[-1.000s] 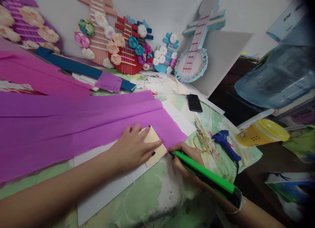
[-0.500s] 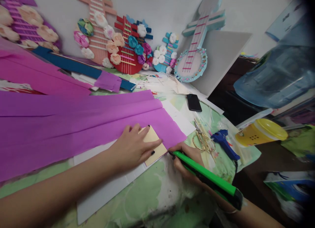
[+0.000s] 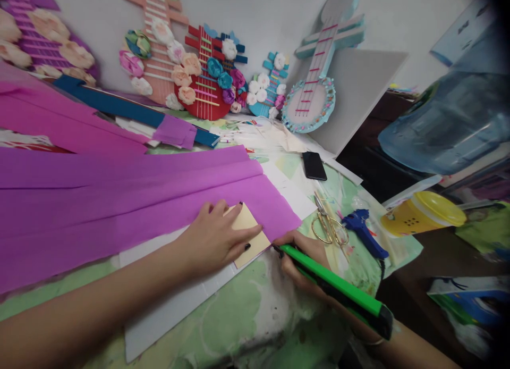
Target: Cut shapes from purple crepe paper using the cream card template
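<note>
Fingers spread, my left hand (image 3: 217,238) presses a small cream card (image 3: 252,241) flat onto a long sheet of purple crepe paper (image 3: 159,193). Under the crepe paper lies a white board (image 3: 167,310), its near part uncovered. My right hand (image 3: 305,257) is closed around a green and black utility knife (image 3: 334,284). The knife's tip end is at the card's right corner, by the crepe paper's edge; the blade itself is too small to make out.
Gold-handled scissors (image 3: 329,225), a blue glue gun (image 3: 364,233) and a black phone (image 3: 314,166) lie to the right. Beyond them are a yellow-lidded tub (image 3: 424,215) and a large water bottle (image 3: 446,124). Several decorated paper guitars, one red (image 3: 203,95), lean on the back wall.
</note>
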Motion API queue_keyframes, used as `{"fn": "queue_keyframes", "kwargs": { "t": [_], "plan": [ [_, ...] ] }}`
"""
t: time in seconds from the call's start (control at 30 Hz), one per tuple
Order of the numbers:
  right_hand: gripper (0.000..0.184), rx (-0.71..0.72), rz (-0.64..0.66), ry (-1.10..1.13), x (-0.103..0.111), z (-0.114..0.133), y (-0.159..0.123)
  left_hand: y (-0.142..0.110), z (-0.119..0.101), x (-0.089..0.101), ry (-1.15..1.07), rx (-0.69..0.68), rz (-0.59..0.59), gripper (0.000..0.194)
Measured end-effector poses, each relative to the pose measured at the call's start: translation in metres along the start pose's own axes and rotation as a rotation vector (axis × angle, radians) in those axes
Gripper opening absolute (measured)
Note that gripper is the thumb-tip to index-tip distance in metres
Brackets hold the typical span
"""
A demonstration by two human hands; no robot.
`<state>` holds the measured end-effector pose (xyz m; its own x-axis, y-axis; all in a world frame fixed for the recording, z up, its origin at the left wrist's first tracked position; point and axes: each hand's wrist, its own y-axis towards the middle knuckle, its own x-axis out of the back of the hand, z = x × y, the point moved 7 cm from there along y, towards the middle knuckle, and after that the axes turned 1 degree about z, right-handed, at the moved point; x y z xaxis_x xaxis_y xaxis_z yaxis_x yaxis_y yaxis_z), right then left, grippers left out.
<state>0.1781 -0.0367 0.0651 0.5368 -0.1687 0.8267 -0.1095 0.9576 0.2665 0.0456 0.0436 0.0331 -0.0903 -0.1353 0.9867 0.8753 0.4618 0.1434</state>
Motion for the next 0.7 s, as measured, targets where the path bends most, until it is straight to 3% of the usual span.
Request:
{"fn": "queue_keyframes", "kwargs": {
  "t": [0.13,0.27,0.47,0.63,0.7],
  "plan": [
    [0.020,0.061,-0.085,0.047,0.005,0.003,-0.001,0.000,0.000,0.000,-0.002,-0.001,-0.003,0.042],
    [0.018,-0.041,0.029,0.064,-0.001,-0.009,-0.007,0.000,0.001,-0.001,-0.001,-0.008,-0.008,0.042],
    [0.017,-0.030,-0.113,0.197,0.006,-0.031,-0.010,0.000,-0.004,-0.005,0.003,-0.018,0.003,0.043],
    [0.017,-0.126,-0.297,0.448,0.027,-0.041,0.025,-0.002,-0.013,-0.012,0.042,0.004,0.012,0.056],
    [0.011,-0.109,-0.256,0.516,0.030,-0.037,0.050,-0.003,-0.017,-0.015,0.042,0.006,0.036,0.067]
  ]
}}
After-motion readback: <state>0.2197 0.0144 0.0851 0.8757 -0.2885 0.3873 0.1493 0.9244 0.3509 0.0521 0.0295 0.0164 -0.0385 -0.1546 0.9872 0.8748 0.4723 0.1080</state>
